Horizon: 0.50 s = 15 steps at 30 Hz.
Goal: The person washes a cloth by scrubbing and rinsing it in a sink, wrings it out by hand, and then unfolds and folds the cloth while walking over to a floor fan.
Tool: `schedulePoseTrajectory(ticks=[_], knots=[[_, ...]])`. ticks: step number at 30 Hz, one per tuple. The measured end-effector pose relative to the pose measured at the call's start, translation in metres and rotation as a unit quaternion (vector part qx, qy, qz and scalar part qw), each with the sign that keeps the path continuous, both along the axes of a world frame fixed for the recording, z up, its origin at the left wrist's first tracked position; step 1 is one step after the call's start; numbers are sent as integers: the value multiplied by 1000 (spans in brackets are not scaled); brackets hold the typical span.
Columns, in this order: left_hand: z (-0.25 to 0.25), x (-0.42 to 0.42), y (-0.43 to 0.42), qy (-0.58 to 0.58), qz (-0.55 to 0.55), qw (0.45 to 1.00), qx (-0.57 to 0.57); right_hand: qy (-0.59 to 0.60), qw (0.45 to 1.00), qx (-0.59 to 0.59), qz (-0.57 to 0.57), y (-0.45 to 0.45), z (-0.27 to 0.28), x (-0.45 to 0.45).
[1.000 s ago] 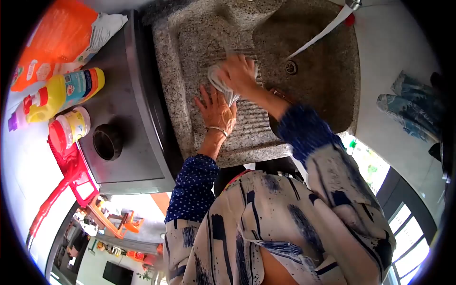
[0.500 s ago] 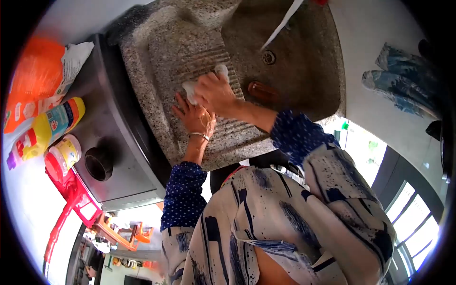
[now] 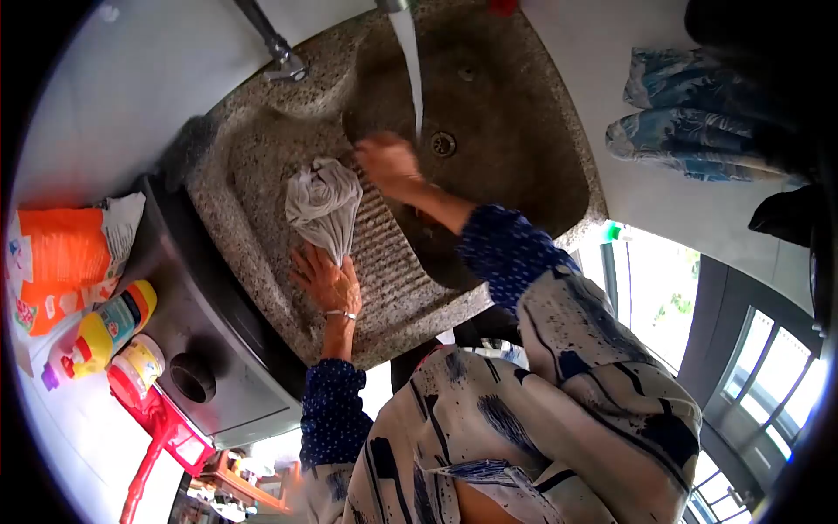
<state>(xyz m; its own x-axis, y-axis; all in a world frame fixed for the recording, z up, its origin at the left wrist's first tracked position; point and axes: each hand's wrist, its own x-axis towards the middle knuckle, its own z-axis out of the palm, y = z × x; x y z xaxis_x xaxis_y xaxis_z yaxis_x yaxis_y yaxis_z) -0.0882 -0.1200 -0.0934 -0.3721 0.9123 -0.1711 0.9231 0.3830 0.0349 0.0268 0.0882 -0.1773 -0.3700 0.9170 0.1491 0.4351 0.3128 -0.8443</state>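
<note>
A wet, bunched grey cloth [image 3: 325, 203] lies on the ribbed washboard [image 3: 380, 229] of a stone sink. My left hand [image 3: 328, 279] rests on the washboard, its fingers partly spread, with the cloth's narrow gathered end held under and between them. My right hand [image 3: 388, 162] hovers over the edge between washboard and basin, to the right of the cloth and apart from it. Motion blurs its fingers, so their grip is unclear. Close by, water [image 3: 408, 65] runs from the tap [image 3: 393, 4] into the basin [image 3: 515, 166].
Left of the sink, a metal-topped unit [image 3: 218, 332] carries a yellow bottle [image 3: 113, 323], a tub [image 3: 137, 362], a dark bowl [image 3: 192, 377] and an orange bag [image 3: 65, 262]. A second tap [image 3: 284, 65] is on the wall. Blue patterned cloths [image 3: 690, 131] hang at right.
My right hand has come off the cloth and moved up toward the running water. The cloth now lies spread in a larger bunch. The view has shifted, showing more tap.
</note>
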Motion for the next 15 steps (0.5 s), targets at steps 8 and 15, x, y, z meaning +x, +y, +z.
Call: schedulePoseTrajectory(ticks=[8,15], knots=[[-3,0,1,-20,6,1000,-11,233,904,-338,-119,193,-104,186],[3,2,7,-47,-4,999,24,314,890,-328,-27,223,-147,203]])
